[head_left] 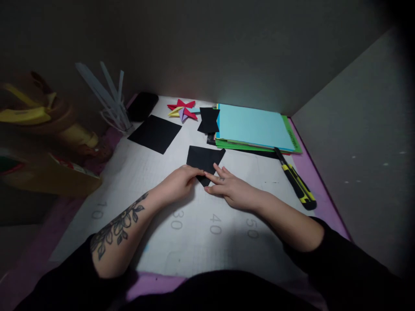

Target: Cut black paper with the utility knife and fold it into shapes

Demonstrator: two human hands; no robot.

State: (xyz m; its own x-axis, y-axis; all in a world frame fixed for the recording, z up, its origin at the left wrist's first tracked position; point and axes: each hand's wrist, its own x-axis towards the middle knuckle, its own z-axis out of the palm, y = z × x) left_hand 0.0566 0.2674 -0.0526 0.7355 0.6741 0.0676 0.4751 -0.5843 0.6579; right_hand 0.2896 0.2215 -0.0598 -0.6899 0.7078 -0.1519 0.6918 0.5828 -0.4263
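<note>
A partly folded sheet of black paper (202, 157) lies on the white mat in front of me. At its lower left edge is my left hand (181, 183), its index finger stretched along the paper and its other fingers curled under, mostly hidden. My right hand (231, 186) rests from the right with its fingers spread; some fingertips touch the paper's right edge and the index fingertip meets the left one. Just beyond lie a folded black paper piece (209, 120) with notched sides and a flat black square sheet (155, 134).
A stack of coloured paper (253, 125) sits at the back right, near a black and yellow utility knife (295, 179). Behind are a colourful folded paper star (183, 110) and a black phone (142, 106). White strips (112, 99) stand in a clear holder at left.
</note>
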